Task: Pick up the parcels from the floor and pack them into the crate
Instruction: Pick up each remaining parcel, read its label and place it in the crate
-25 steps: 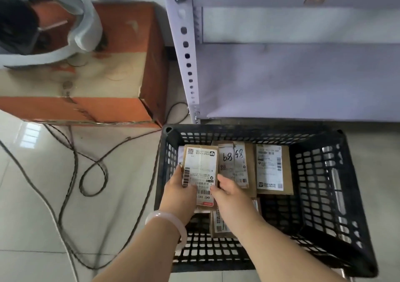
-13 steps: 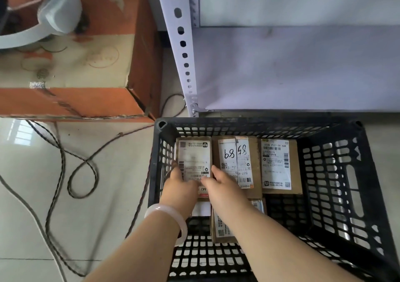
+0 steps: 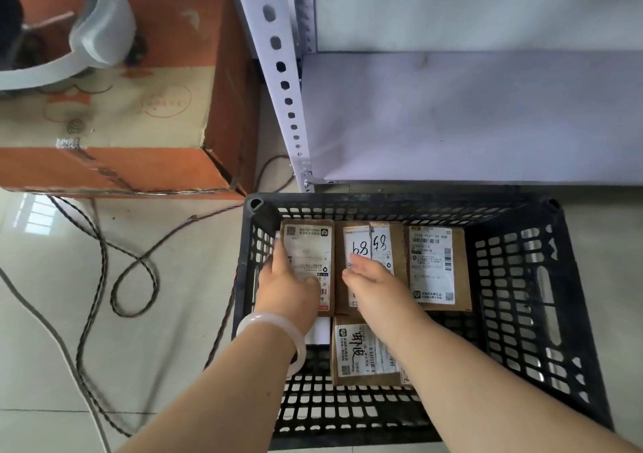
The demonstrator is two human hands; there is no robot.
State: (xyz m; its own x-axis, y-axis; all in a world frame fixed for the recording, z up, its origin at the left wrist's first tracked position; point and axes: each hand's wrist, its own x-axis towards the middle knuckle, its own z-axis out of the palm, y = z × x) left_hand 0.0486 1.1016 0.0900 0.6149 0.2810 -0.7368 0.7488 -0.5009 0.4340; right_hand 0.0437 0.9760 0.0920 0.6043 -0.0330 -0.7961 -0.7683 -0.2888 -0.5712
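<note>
Down goes the parcel that I was holding tilted above the crate (image 3: 400, 199) a second ago: it now lies flat in the far-left corner, label up, and both hands have sunk with it.

From my remote seat I see the left hand (image 3: 288, 289) on this left parcel (image 3: 308, 244), fingers slipped down its left edge against the crate wall and thumb laid across the label, so it grips the parcel. The right hand (image 3: 374, 287) is off it, fingers straight and relaxed, tips resting on the middle parcel (image 3: 382, 244) just beside the seam between the two.

What the coming move turns on: the left parcel lies directly far of the left hand, its long axis running near to far, side by side with the middle parcel and the right parcel (image 3: 433, 264), which make one row along the far wall. The left hand is the nearer one and the only one holding. I judge the placing all but done; the fingers need only slide up and out on the near side without dragging the parcel askew.

A fourth, near parcel (image 3: 365, 351) lies under my right forearm. Cables (image 3: 104, 261) loop over the tiles to the left, by a cardboard box (image 3: 139, 104). No parcel on the floor is in view.
</note>
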